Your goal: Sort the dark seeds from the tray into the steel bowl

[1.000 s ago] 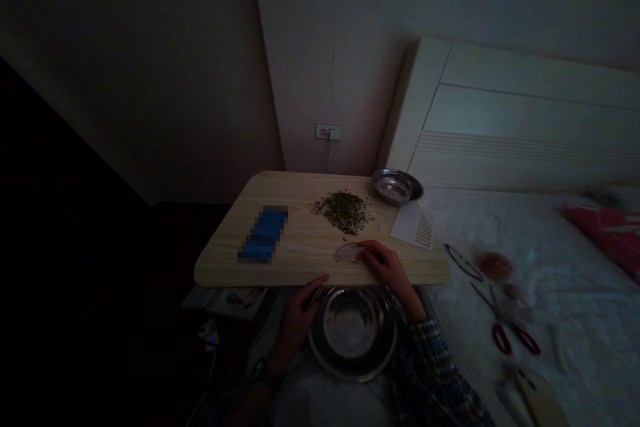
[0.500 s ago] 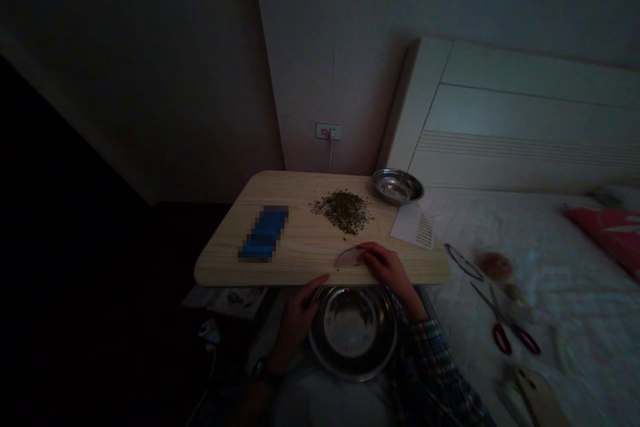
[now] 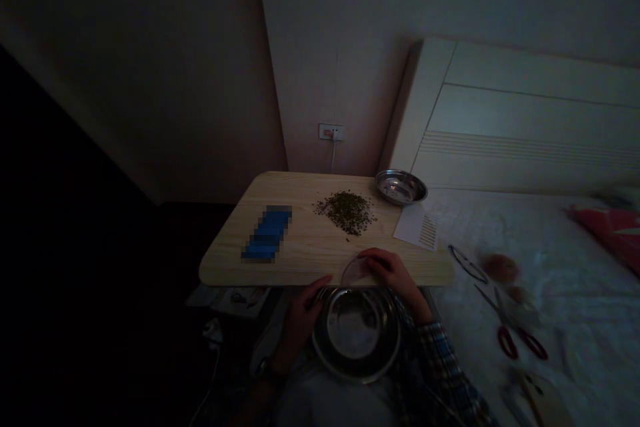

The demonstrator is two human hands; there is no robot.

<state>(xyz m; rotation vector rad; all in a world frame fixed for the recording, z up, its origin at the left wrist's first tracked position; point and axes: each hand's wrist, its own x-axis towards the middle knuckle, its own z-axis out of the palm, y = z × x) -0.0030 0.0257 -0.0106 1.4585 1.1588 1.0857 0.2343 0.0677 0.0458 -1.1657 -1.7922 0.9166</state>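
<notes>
My right hand (image 3: 387, 268) is closed on a thin, clear, curved scraper-like piece (image 3: 354, 269) at the table's near edge. Below that edge, a metal bowl (image 3: 357, 368) rests at my lap. My left hand (image 3: 305, 307) grips the bowl's left rim, its fingers reaching up to the table edge. Beyond the hands, a loose heap of small green beans or seeds (image 3: 347, 211) lies spread on the wooden table (image 3: 300, 268), with one or two stray bits in front of it.
At the table's back right stands a second metal bowl (image 3: 401, 188), beside a white card with slots (image 3: 417, 227). A blurred-out blue object (image 3: 267, 233) lies at the left. On the bed are red-handled scissors (image 3: 507, 327), a dark oval loop (image 3: 467, 263) and a phone (image 3: 543, 400).
My right hand has drawn the clear piece slightly toward me, to the table edge above the bowl. The left hand stays at the bowl's rim. The view has shifted a little.
</notes>
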